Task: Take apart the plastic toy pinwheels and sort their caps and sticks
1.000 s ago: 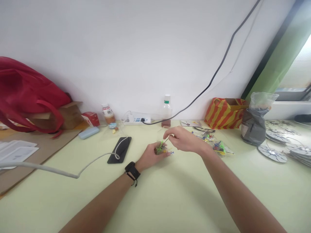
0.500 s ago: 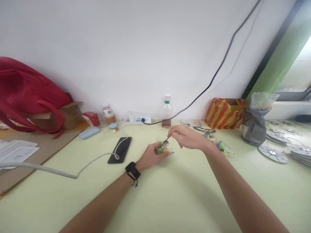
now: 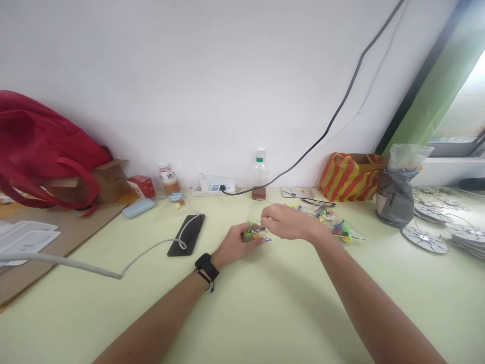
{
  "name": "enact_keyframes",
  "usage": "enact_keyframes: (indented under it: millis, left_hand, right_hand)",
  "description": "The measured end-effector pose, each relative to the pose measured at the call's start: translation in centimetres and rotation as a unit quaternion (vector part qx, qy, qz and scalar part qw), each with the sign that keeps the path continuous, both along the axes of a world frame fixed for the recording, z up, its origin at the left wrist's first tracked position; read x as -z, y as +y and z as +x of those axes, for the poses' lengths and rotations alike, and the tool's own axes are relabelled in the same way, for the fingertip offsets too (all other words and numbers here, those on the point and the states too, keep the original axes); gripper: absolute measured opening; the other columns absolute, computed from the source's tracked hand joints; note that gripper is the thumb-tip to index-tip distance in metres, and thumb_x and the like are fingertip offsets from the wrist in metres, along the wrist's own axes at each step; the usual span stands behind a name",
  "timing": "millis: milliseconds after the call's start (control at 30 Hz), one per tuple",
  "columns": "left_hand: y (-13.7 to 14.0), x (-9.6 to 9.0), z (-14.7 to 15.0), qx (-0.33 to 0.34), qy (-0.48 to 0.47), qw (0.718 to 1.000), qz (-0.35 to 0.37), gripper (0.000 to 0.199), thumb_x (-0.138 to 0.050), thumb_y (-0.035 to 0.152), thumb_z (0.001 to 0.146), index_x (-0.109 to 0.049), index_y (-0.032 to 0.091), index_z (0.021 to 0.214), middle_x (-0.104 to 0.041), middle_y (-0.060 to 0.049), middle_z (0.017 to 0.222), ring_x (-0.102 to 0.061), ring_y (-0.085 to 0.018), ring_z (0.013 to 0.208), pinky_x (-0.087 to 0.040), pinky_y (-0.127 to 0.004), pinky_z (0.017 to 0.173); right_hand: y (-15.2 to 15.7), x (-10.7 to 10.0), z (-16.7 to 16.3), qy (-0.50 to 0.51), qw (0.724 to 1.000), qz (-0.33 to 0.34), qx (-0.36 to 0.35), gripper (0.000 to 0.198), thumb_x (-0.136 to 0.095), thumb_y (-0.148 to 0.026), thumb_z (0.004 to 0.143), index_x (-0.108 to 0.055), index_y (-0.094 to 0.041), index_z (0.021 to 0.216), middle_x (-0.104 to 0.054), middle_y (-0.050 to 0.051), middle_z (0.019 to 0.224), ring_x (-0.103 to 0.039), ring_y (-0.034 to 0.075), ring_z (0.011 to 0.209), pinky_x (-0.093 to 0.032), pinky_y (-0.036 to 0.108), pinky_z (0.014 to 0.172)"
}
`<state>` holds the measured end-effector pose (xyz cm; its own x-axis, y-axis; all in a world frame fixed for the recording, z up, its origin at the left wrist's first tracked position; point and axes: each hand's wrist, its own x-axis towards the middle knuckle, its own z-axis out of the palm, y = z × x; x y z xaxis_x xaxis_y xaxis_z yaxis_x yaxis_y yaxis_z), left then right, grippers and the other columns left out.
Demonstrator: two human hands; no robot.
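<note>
My left hand (image 3: pixel 242 239), a black watch on its wrist, is closed around a small clear plastic bag (image 3: pixel 248 233) with green, yellow and blue pieces in it. The bag's clear upper part stands up above the fingers, and a small blue tip pokes out by the thumb. My right hand (image 3: pixel 285 220) is closed right beside the bag's top, fingers curled together. Whatever those fingers pinch is hidden. Several more clear bags of coloured pieces (image 3: pixel 344 230) lie behind and to the right of my right hand.
A black phone (image 3: pixel 187 235) with a white cable lies left of my left hand. Along the wall stand a clear bottle (image 3: pixel 259 174), a power strip (image 3: pixel 214 186) and a striped bag (image 3: pixel 350 177). A grey bag (image 3: pixel 396 197) and flat discs (image 3: pixel 425 239) are at right.
My right hand has moved slightly down over the bag's top, and its fingers have curled in. The thin dark piece at its fingertips is now mostly out of sight. My left hand stays put.
</note>
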<state>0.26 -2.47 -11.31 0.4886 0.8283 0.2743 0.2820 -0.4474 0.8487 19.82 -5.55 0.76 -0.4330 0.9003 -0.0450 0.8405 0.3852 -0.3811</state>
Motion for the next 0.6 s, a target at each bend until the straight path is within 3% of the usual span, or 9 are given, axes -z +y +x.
enact_keyframes:
  millis: [400, 600]
  left_hand:
    - [0.0, 0.2, 0.0, -0.007, -0.006, 1.000, 0.006, 0.035, -0.076, 0.049, 0.082, -0.070, 0.015, 0.088, -0.065, -0.002, 0.077, -0.053, -0.015, 0.068, -0.040, -0.027, 0.059]
    - [0.2, 0.4, -0.1, -0.002, -0.027, 1.000, 0.003, 0.042, -0.078, 0.050, 0.079, -0.075, 0.014, 0.102, -0.072, -0.007, 0.089, -0.063, -0.022, 0.079, -0.049, -0.032, 0.065]
  right_hand:
    - [-0.2, -0.1, 0.2, -0.008, 1.000, 0.012, 0.025, 0.030, -0.045, -0.025, 0.090, -0.047, -0.019, 0.061, -0.057, 0.005, 0.064, -0.050, 0.016, 0.058, -0.026, 0.031, 0.054]
    - [-0.4, -1.7, 1.6, 0.095, 0.993, -0.060, 0.041, 0.024, -0.047, -0.031, 0.090, -0.066, -0.018, 0.083, -0.062, 0.003, 0.060, -0.061, 0.019, 0.062, -0.036, 0.028, 0.055]
